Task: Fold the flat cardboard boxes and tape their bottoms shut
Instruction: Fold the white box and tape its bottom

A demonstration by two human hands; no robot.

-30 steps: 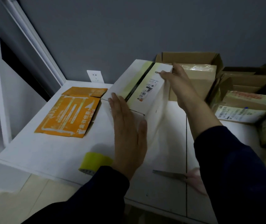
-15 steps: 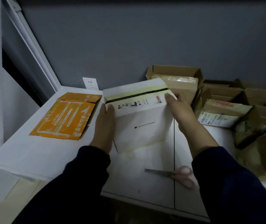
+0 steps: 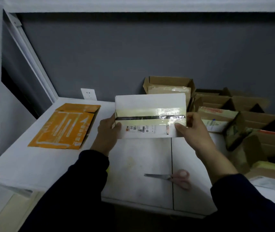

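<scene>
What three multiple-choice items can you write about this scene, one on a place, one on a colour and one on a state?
1. Where do the scissors lie?
A. on the floor
B. on the table, near the person
C. on a chair

2. What colour is the flat cardboard at the left of the table?
A. blue
B. green
C. orange

3. How is the white box held?
A. It lies untouched.
B. The left hand and the right hand grip its two ends.
C. It leans on the wall.

Answers:
1 B: the scissors rest on the white top, below the raised box.
2 C: the sheet is orange with pale print.
3 B: a thumb lies on the front at each end, and the box is lifted off the table.
</scene>
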